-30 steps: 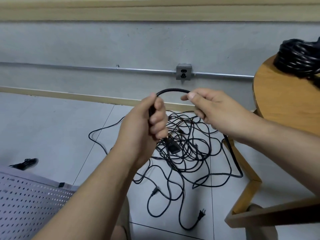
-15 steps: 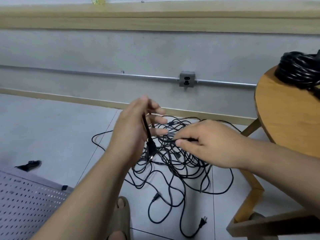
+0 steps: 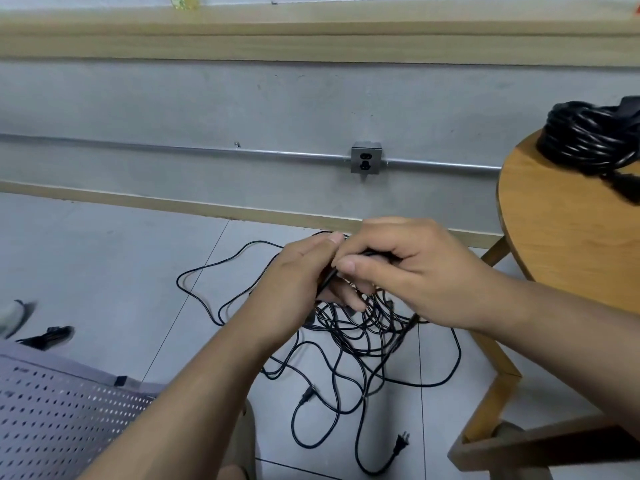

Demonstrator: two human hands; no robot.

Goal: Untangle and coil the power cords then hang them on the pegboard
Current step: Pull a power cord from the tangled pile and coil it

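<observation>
A tangle of thin black power cords (image 3: 349, 341) lies on the grey tiled floor below my hands, with a plug (image 3: 401, 441) at its near end. My left hand (image 3: 298, 282) holds a black cord between thumb and fingers above the tangle. My right hand (image 3: 412, 271) is right beside it, fingers curled round the same cord, which runs down from it to the pile. A grey pegboard (image 3: 52, 420) lies at the lower left. A coiled black cord bundle (image 3: 595, 136) sits on the round wooden table (image 3: 561, 220) at the right.
The table's wooden legs (image 3: 498, 393) stand right of the tangle. A wall outlet (image 3: 365, 157) sits on a metal conduit behind. A small black item (image 3: 48, 336) lies on the floor at the far left. My foot (image 3: 242, 441) is near the bottom centre.
My right hand rose from the tangle and came up against my left hand, closing on the cord. The view tilted upward a little.
</observation>
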